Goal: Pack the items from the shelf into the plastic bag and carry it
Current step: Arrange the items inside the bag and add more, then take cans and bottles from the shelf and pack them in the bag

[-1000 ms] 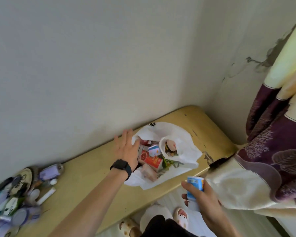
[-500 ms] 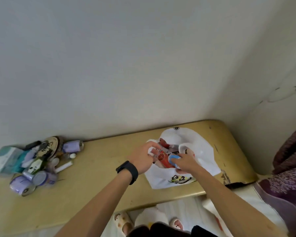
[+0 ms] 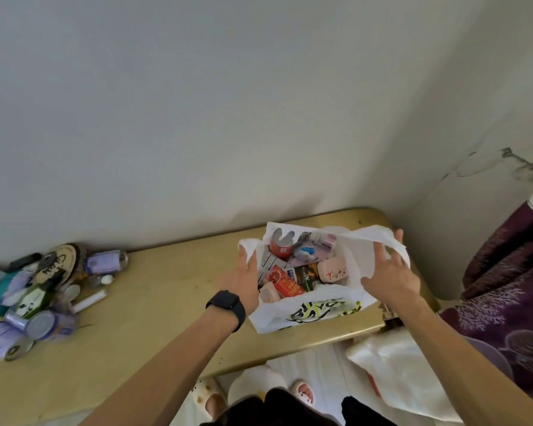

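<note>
A white plastic bag (image 3: 305, 313) with a black and yellow print lies open on the yellow shelf (image 3: 154, 290) near its right end. Inside it I see a red box (image 3: 285, 282), a pink soap bar (image 3: 333, 272), a red can (image 3: 282, 245) and several other small packs. My left hand (image 3: 243, 278), with a black watch on the wrist, grips the bag's left edge. My right hand (image 3: 388, 269) holds the bag's right handle and pulls the mouth wide.
A heap of purple cans, tubes and small boxes (image 3: 40, 290) lies at the shelf's left end. The wall runs right behind the shelf. A purple patterned blanket (image 3: 505, 290) hangs at the right, and a white bag (image 3: 397, 373) lies below the shelf edge.
The blue-capped container has gone from my right hand into the bag. Both hands moved apart to the bag's edges and spread its mouth open.
</note>
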A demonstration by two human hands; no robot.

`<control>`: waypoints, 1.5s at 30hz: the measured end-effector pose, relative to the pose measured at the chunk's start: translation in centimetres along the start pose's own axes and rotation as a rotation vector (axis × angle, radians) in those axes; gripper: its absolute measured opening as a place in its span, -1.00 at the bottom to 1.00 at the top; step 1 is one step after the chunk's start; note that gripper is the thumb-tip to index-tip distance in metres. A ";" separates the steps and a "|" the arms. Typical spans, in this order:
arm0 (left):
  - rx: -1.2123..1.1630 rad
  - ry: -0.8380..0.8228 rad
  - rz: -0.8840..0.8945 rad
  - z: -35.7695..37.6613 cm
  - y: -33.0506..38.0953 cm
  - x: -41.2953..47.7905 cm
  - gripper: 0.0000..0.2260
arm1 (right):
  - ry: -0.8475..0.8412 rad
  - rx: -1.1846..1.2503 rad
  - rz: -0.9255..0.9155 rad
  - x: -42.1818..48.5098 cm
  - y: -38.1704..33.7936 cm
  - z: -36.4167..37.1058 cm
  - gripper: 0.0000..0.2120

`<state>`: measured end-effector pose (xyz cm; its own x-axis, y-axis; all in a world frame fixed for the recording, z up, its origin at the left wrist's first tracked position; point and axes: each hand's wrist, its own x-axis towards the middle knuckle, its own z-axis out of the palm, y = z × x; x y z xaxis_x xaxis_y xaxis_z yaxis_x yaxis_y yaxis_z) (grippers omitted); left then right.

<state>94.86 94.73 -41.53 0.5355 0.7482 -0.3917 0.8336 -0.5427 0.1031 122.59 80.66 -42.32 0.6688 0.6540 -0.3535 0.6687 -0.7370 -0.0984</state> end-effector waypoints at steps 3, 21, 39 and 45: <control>0.014 0.050 0.004 -0.2 -0.1 1.1 -0.14 | -0.023 -0.044 0.044 -0.2 1.1 -0.8 -0.05; -0.752 0.293 -0.190 3.0 -5.6 -9.1 -0.50 | 0.231 0.742 -0.567 -11.0 -10.7 -1.9 -0.84; -0.646 0.144 -0.755 12.0 -33.1 -14.2 -0.40 | -0.429 0.106 -0.810 -14.2 -37.5 12.9 -0.60; -0.702 0.251 -0.818 11.6 -42.4 -10.8 -0.25 | -0.698 -0.225 -0.696 -12.2 -46.3 21.5 -0.33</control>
<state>52.14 105.26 -52.28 -0.2657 0.8815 -0.3903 0.7973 0.4285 0.4250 76.45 103.17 -53.49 -0.1845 0.6274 -0.7565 0.9317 -0.1333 -0.3378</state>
